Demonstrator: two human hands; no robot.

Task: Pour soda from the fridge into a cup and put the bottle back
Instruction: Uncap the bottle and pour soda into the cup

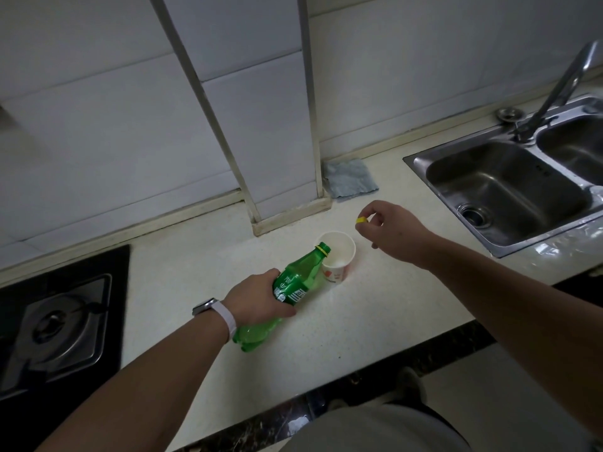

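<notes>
My left hand (pixel 261 300) grips a green soda bottle (pixel 295 282) round its label. The bottle is tilted, with its open mouth over the rim of a white paper cup (pixel 341 256) that stands on the counter. Clear liquid lies in the cup's bottom. My right hand (pixel 390 231) hovers just right of the cup and pinches the small yellow bottle cap (pixel 361 219) between thumb and fingertip.
The pale counter (pixel 375 314) runs from a black gas hob (pixel 55 324) at the left to a steel double sink (pixel 509 190) with a tap (pixel 554 89) at the right. A grey-blue cloth (pixel 350 179) lies by the wall column behind the cup.
</notes>
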